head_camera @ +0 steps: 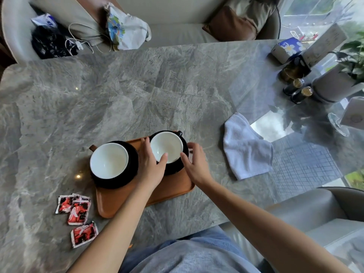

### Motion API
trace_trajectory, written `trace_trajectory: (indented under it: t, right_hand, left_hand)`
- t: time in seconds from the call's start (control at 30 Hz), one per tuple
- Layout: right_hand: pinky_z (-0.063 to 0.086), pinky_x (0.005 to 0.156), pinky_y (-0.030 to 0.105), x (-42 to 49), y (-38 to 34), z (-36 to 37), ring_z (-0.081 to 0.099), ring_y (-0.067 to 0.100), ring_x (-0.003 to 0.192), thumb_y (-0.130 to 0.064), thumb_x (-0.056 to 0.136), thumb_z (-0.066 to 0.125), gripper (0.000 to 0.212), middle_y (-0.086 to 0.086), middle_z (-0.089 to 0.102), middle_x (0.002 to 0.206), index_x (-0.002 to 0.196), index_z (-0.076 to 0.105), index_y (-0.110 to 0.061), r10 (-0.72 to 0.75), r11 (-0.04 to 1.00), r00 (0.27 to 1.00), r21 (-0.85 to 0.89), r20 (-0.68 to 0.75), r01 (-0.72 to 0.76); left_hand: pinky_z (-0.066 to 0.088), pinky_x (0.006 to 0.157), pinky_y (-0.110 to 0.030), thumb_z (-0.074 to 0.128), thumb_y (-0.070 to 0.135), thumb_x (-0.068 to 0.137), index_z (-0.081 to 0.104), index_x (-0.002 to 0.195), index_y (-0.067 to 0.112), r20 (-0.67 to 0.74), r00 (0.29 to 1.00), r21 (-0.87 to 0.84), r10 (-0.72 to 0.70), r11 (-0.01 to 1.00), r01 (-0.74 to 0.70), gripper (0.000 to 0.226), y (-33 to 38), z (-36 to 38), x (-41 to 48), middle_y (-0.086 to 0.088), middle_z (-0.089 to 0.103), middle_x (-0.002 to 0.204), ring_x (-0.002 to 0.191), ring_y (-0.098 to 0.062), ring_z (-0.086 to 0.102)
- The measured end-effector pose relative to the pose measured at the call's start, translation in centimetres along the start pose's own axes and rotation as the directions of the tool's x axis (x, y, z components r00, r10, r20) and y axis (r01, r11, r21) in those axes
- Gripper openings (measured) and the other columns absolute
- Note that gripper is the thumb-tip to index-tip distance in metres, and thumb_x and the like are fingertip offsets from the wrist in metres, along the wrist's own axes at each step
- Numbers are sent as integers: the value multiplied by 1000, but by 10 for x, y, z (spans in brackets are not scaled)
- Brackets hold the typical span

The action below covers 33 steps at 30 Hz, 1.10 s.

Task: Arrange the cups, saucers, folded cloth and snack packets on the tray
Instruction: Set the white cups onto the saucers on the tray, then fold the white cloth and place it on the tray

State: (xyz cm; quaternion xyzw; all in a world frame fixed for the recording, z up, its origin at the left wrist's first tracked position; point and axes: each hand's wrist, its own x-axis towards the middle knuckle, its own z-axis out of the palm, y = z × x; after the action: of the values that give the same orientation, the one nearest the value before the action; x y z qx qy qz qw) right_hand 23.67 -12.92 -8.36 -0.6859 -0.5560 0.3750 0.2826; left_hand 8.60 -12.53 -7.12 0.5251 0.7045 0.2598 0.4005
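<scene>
Brown tray (110, 201): carried both black saucers with white cups.
Left hand (150, 166): fingers spread, steadying the right cup (166, 147), likely to centre it.
Right hand (197, 164): open, touching its saucer (175, 168) edge.
Cloth (246, 148): right, off-tray.
Snack packets (76, 213): left, off-tray.
Surface: grey marble table (118, 95); sofa behind.
</scene>
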Motion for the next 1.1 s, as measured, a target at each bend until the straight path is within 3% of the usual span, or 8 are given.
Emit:
trace_trajectory:
  t: [0.1, 0.27, 0.63, 0.77, 0.83, 0.97, 1.03, 1.1]
  right_hand:
    - [21, 113, 34, -10, 6, -10, 29, 24, 137, -35, 93, 51, 54, 4, 37, 149, 141, 37, -17, -191, 934, 981, -310, -12, 178]
    - [-5, 117, 47, -21, 23, -27, -10, 19, 148, -51, 96, 33, 65, -5, -4, 162, 151, 5, -31, -144, 841, 985, -512, 98, 174]
    - [-8, 116, 49, 11, 88, -113, -16, 17, 147, -53, 96, 30, 66, -7, -11, 161, 150, -3, -35, -168, 770, 954, -572, 247, 283]
    - [-6, 117, 50, 21, 120, -149, -13, 20, 148, -50, 97, 33, 67, -6, -9, 161, 151, -2, -32, -134, 742, 944, -601, 303, 298]
    - [-4, 118, 47, 26, 134, -167, -10, 21, 148, -50, 97, 34, 68, -3, -6, 162, 151, -1, -29, -125, 756, 932, -577, 339, 311]
    - [39, 103, 38, 33, 160, -210, 42, 25, 130, -29, 90, 55, 58, 4, 48, 141, 143, 34, -17, -133, 853, 918, -429, 373, 297]
    - [47, 88, 38, 34, 176, -231, 54, 25, 112, -26, 86, 59, 47, 0, 60, 119, 130, 46, -19, -111, 856, 916, -431, 387, 285]
    - [45, 88, 38, 31, 192, -247, 52, 23, 111, -38, 81, 60, 49, -2, 58, 118, 125, 48, -21, -92, 811, 898, -491, 431, 319]
  left_hand:
    - [4, 116, -42, 53, 32, 90, 6, 148, 12, -6, 982, 246, 191, 952, -184, 78, 8, 1, -6, -10, -2, 159, 146, -24, -1]
    - [3, 115, -52, 49, 43, 89, 4, 149, 16, 102, 944, 495, 313, 807, -321, 79, 21, 15, -14, -7, -3, 159, 146, -27, -5]
    - [-3, 116, -48, 47, 44, 89, -2, 148, 20, 121, 951, 472, 284, 826, -307, 80, 79, 98, -14, -1, -10, 159, 146, -19, -12]
    - [-4, 117, -43, 49, 45, 88, 0, 148, 19, 198, 933, 478, 301, 801, -360, 82, 95, 145, -14, -1, -5, 159, 146, -18, -8]
    - [1, 118, -41, 53, 40, 86, 15, 147, 19, 234, 917, 448, 324, 801, -397, 75, 99, 169, -16, 0, 11, 158, 145, -19, 11]
    - [25, 110, -34, 57, 28, 81, 53, 118, 22, 337, 893, 393, 298, 817, -421, 37, 99, 207, -20, 7, 57, 122, 118, -15, 51]
    - [28, 103, -31, 58, 37, 78, 53, 115, 26, 430, 872, 456, 234, 778, -433, 40, 95, 222, -25, 8, 55, 117, 114, -15, 51]
    - [31, 98, -33, 62, 48, 71, 51, 115, 28, 459, 869, 537, 183, 722, -436, 49, 91, 233, -31, 6, 50, 116, 111, -18, 47]
